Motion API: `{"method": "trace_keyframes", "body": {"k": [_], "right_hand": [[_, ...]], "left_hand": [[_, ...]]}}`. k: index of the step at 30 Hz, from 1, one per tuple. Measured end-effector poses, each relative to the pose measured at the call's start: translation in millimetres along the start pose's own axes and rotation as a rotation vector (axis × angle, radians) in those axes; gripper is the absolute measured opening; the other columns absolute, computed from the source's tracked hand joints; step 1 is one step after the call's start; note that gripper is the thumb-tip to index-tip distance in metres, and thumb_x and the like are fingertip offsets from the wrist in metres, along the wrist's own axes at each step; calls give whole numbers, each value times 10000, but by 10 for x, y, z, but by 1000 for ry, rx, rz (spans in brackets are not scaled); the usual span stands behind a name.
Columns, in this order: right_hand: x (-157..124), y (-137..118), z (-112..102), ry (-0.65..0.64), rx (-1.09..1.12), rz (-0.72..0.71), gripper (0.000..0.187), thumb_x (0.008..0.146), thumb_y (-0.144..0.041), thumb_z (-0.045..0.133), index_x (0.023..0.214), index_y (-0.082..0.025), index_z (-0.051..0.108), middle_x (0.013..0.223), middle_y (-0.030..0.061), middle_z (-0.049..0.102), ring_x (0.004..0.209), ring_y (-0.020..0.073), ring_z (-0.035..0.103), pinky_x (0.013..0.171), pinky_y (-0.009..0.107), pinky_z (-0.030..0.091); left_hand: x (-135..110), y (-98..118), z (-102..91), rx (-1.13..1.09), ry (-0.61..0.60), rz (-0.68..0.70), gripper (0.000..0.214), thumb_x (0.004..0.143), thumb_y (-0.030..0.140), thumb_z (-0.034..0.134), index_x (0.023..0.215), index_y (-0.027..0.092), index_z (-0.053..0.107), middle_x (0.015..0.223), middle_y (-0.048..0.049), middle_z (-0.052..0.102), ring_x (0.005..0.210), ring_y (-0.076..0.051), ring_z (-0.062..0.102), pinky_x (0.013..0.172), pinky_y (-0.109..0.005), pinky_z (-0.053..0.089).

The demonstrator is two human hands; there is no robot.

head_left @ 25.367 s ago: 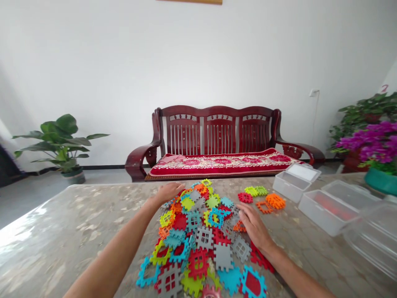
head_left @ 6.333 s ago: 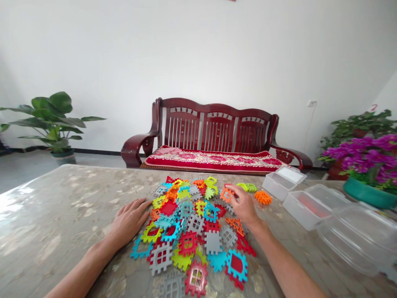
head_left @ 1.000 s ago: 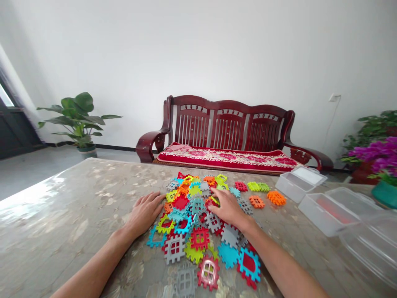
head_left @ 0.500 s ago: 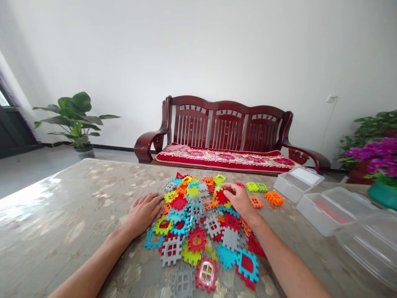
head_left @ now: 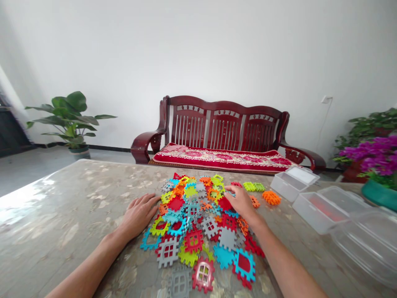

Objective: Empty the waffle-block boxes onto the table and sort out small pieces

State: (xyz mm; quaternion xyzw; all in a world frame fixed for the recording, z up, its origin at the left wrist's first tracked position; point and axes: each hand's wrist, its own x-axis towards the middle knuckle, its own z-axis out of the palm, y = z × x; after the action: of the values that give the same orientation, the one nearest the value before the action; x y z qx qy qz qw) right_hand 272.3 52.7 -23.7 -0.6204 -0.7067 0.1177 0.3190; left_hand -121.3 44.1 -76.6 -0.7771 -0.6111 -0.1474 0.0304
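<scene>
Interlocking plastic building tiles (head_left: pixel 194 240) in red, blue, grey, lime and orange lie in a loose heap on the table. Some have window-like openings. My left hand (head_left: pixel 141 213) rests flat on the table at the heap's left edge, fingers stretched out and holding nothing. At the right of the heap, my right hand (head_left: pixel 242 203) has its fingers curled round a small blue tile (head_left: pixel 231 193), mostly hidden by the hand. Just below the fingertips is a red tile (head_left: pixel 225 203).
Lime tiles (head_left: pixel 253 186) and a stack of orange tiles (head_left: pixel 271 198) lie right of the heap. Clear plastic boxes (head_left: pixel 319 213) stand at the table's right, one with something red inside. Behind the table is a wooden bench (head_left: pixel 217 124); purple flowers (head_left: pixel 376 155) stand far right.
My right hand has let go of the red tile, which now lies on the heap, and has shifted slightly right. My left hand stays in place. The view has turned slightly right.
</scene>
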Motion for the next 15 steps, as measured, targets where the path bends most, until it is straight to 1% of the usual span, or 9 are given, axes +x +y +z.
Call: {"method": "trace_keyframes", "body": {"k": [1,3,5,7,10,13,15], "right_hand": [[-4,-55,39,14,-69,-33,332,859,-279,562,1147,-206,708,1173,81,725,1110,254,632,1002,418,460],[-12,-171,120,0,-181,-115,371,875,-257,558,1223,-199,673,1251,91,690,1187,258,583,1057,419,416],[-14,-275,196,-35,-266,-185,408,881,-241,561,1278,-186,637,1295,105,663,1216,264,551,1068,415,399],[-6,-348,258,-72,-333,-222,423,881,-235,566,1298,-187,619,1286,107,664,1212,274,540,1049,414,404],[22,-388,320,-92,-405,-212,426,862,-232,589,1286,-202,623,1217,110,687,1162,289,548,1003,424,417],[55,-377,337,-52,-410,-191,412,839,-207,606,1247,-240,656,1177,98,696,1133,288,546,983,428,408],[75,-371,320,-27,-372,-176,346,846,-202,602,1167,-282,703,1137,66,715,1109,274,552,971,417,403]], "left_hand": [[-1,2,-4,3,-3,2,457,975,404,340,1318,283,618,1396,-70,601,1293,-256,537,1092,-436,385],[-4,6,-15,11,-13,-1,458,973,402,340,1321,286,615,1405,-63,594,1296,-249,536,1096,-426,384],[-4,8,-27,18,-23,0,466,973,404,331,1326,285,610,1411,-61,590,1303,-250,531,1099,-430,384],[-1,9,-37,19,-30,6,480,975,414,317,1333,280,606,1413,-64,588,1304,-255,530,1097,-438,386],[6,7,-44,20,-41,3,484,973,425,315,1335,286,605,1413,-61,589,1307,-257,529,1094,-440,392],[10,2,-42,18,-41,-4,479,969,428,321,1328,298,611,1417,-56,588,1308,-259,530,1091,-443,396],[11,-2,-35,18,-35,-3,477,967,432,326,1323,300,615,1417,-55,589,1305,-258,534,1090,-439,397]]}}
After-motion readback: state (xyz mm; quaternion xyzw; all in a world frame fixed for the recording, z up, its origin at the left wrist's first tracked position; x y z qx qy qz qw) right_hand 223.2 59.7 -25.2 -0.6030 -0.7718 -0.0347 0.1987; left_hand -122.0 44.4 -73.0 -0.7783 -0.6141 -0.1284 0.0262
